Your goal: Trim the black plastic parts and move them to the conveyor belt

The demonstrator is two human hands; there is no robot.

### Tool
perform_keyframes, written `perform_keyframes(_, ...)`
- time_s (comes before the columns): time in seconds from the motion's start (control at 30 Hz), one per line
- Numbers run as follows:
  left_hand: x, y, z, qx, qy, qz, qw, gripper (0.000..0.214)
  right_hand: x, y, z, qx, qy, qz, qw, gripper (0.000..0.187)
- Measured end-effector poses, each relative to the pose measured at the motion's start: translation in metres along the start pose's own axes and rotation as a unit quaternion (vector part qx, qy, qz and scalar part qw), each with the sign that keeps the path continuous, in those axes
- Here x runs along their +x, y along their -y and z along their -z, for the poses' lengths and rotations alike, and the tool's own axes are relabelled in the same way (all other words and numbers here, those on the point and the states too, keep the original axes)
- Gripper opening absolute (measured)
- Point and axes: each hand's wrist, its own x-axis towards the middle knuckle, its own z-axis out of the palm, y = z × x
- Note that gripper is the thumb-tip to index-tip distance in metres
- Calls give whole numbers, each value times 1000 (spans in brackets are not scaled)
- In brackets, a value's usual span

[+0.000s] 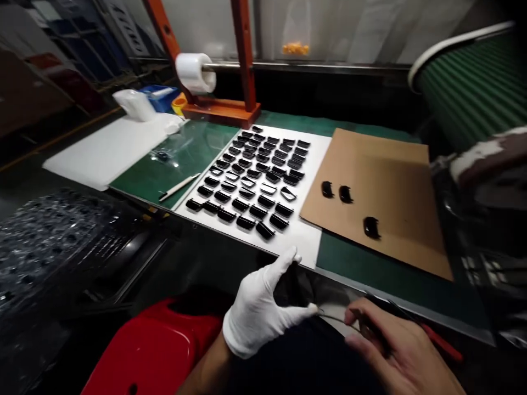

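Bench notes, seen from behind the seated worker. Left hand (263,307), white-gloved, sits at 6 o'clock at the bench's near edge, spread wide in a loose C, thumb raised, holding nothing that shows. Right hand (395,351), bare, lies at 5 o'clock, curled narrow around a red-handled tool (440,343). A thin steel tip (333,317) runs from that grip toward the gloved fingertips and seems to reach them, though the exact contact is hard to tell.

Black parts (247,197), glossy and curved, stand in close rows at 12 o'clock on a white sheet (296,244), just beyond the gloved thumb. A few lie turned, showing pale faces. Three more black parts (346,193) sit well apart on a brown card (395,164) at 2 o'clock.

Green mat (164,175) covers the bench under both sheets. A white-handled knife (179,186) lies on it beside the white sheet, at 10 o'clock. Further along sit a white board (107,151), a film roll (195,72) on an orange stand (222,112), and a blue bin (158,96). A green ribbed drum (473,88) looms at 2 o'clock, a red stool (152,351) at 7, and a heap of clear plastic (41,236) at 9.
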Motion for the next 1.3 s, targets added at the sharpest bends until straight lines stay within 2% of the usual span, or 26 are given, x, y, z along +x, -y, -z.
perform_keyframes(0.1,0,-13,-11,13,52,3,999,88,6,2,9,-64,-9,54,996,45)
perform_keyframes(0.2,-1,-23,-19,26,95,-8,995,88,8,3,14,-112,-1,51,992,55)
perform_keyframes(0.3,-2,-30,-26,19,115,-24,993,87,6,2,18,-131,17,46,990,61)
perform_keyframes(0.5,0,-33,-34,0,168,-30,985,90,4,-2,26,-147,88,12,985,65)
perform_keyframes(0.7,2,-35,-35,-14,168,-39,985,90,5,-1,28,-166,141,-31,976,65)
perform_keyframes(0.93,0,-36,-35,-19,177,-17,984,89,5,-4,25,-159,157,-24,974,67)
perform_keyframes(1.03,0,-36,-35,-14,172,-8,985,88,5,-6,22,-190,142,-4,971,71)
perform_keyframes(1.3,2,-36,-39,-16,162,-7,987,83,2,-11,16,-282,26,98,954,77)
